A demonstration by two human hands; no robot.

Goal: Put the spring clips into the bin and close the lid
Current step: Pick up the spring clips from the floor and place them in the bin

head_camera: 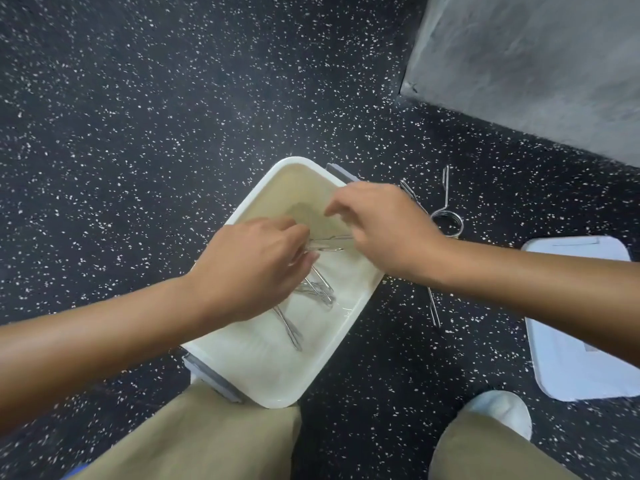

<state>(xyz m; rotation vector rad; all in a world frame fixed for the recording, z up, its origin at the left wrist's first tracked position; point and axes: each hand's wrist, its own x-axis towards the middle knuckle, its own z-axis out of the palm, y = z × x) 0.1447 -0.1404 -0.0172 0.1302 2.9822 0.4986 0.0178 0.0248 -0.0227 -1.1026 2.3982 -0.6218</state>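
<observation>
A white plastic bin (349, 323) stands open on the speckled floor, between my knees and the wall. Both hands are over it. My left hand (256, 268) and my right hand (384, 226) together hold one metal spring clip (329, 243) above the bin's middle. Several other clips (311, 299) lie on the bin's bottom, partly under my left hand. Another spring clip (446, 220) with a round coil lies on the floor right of the bin, and a thin clip arm (433, 308) shows below my right forearm. The white lid (581, 323) lies flat at the right.
A grey concrete wall base (536, 64) fills the upper right. My tan trouser legs (207, 438) and a white shoe (502, 410) are at the bottom. The bin has grey latches (211, 375) at its two ends.
</observation>
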